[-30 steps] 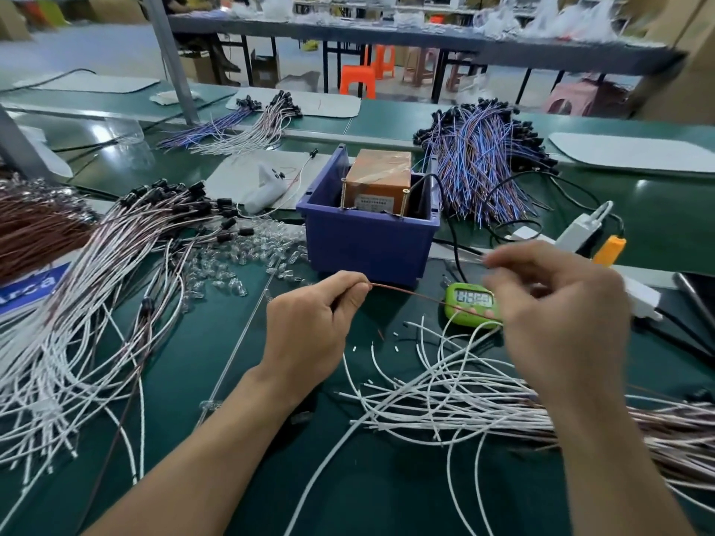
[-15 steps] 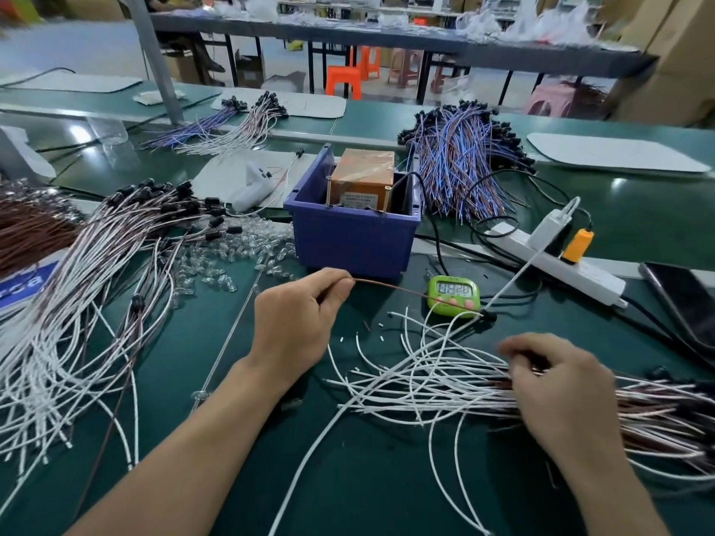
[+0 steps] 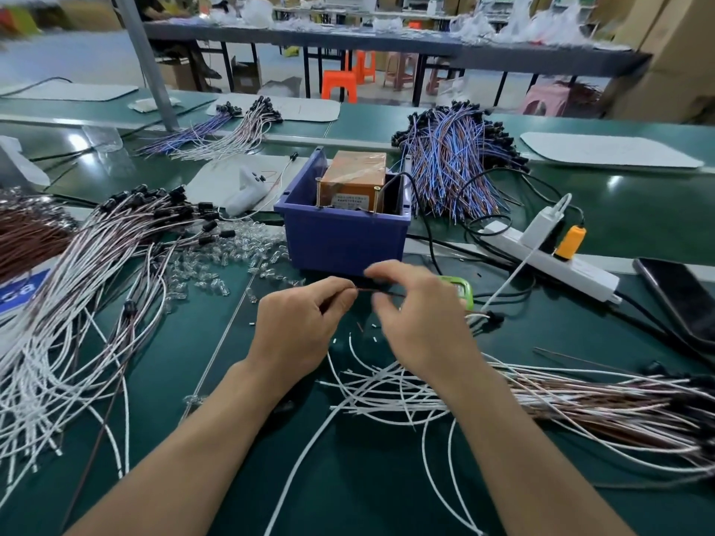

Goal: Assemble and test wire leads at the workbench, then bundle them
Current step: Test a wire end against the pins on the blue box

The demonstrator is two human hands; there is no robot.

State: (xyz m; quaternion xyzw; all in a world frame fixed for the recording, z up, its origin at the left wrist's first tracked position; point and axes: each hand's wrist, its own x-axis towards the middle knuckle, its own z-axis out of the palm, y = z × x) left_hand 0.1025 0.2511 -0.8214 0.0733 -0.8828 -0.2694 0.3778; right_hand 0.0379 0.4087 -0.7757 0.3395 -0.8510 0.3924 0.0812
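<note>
Green workbench mat (image 3: 170,342), littered with loose white wire leads (image 3: 387,384) below the pinch. Pinched in left hand (image 3: 298,326): thin brown wire lead (image 3: 377,291), reaching right into curled, blurred right hand (image 3: 421,330); grip there unclear.

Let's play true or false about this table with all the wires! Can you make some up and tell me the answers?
1. The left hand pinches a thin brown wire. True.
2. The blue bin has nothing in it. False: an orange-brown box sits inside.
3. An orange plug is in the white power strip. True.
4. The right hand lies flat on the white wires. False: it is raised beside the left hand, fingers curled.
</note>
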